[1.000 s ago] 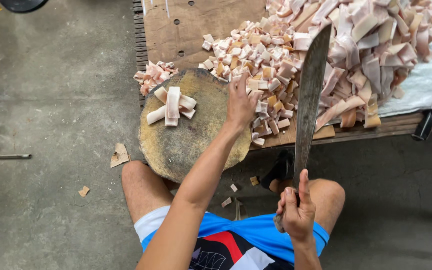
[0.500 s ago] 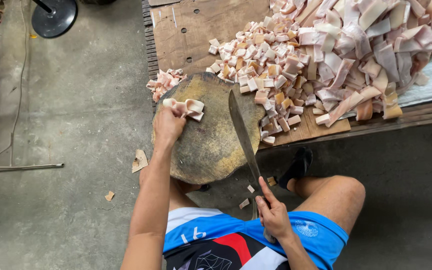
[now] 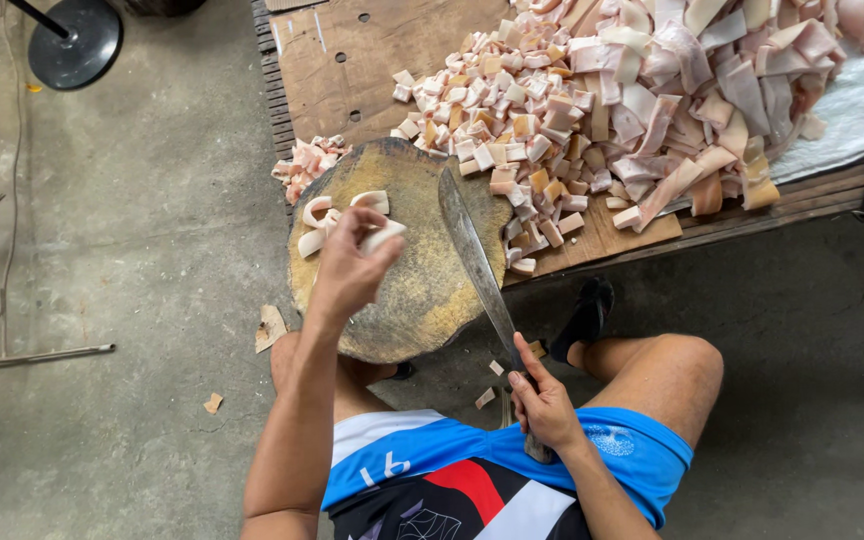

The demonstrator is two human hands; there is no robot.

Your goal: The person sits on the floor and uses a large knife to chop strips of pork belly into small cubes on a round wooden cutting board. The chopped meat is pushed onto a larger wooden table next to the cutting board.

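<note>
While I sit low over the gray floor, this is what I see, from left to right.

Fan stand: a round black base point(image 3: 75, 42) sits on the floor at the far top left.
Thin rod: a rod point(image 3: 32, 356) lies flat on the floor at the left.
Scraps: a few small bits point(image 3: 270, 326) lie on the floor just beside the block.
Small pile: little pink cut pieces point(image 3: 307, 165) are heaped at the top left edge of the block.
My left hand: my left hand point(image 3: 350, 268) is curled shut around some pale meat strips point(image 3: 380, 236). It is over the left part of the block.
Chopping block: the round wood block point(image 3: 422, 290) is in front of my knees. More pale strips lie on it by my fingers.
Big knife: the long blade point(image 3: 472, 255) lies slanted across the right side of the block, tip pointing away from me.
My right hand: my right hand point(image 3: 544, 402) is closed tight on the knife handle, near my blue shorts.
Big pile: a huge heap of pink and white meat pieces point(image 3: 642, 100) lies on the wooden board point(image 3: 352, 60) to the right.
</note>
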